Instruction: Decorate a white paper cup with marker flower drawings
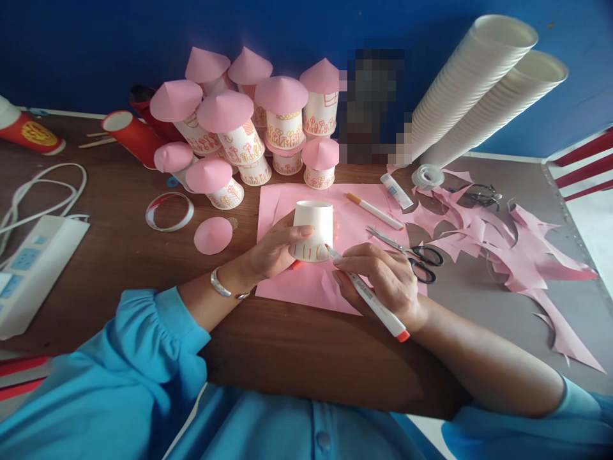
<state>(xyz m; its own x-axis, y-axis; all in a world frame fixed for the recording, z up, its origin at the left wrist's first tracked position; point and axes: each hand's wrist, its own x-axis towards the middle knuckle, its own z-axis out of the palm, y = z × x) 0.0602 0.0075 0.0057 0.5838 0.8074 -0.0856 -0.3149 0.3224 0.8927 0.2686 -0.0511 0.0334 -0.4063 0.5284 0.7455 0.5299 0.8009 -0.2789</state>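
My left hand (278, 248) is wrapped around a white paper cup (313, 223), its thumb across the front. Short orange and yellow strokes run along the cup's lower edge. In my right hand (385, 278) is a white marker (371, 303) with an orange end, its tip touching or very close to the cup's lower right side. Beneath both hands lies a pink paper sheet (272, 204). An orange-and-white marker (375, 211) and scissors (407, 249) with black handles rest beyond my right hand. A red-orange piece, partly hidden, shows under the cup.
Several decorated cups with pink cone roofs (225, 112) stand at the back. Tall cup stacks (474, 83) lean at the right, near a glue stick (396, 191), tape roll (428, 177) and pink scraps (522, 249). At left are a tape ring (170, 212), pink cone (213, 236) and power strip (43, 275).
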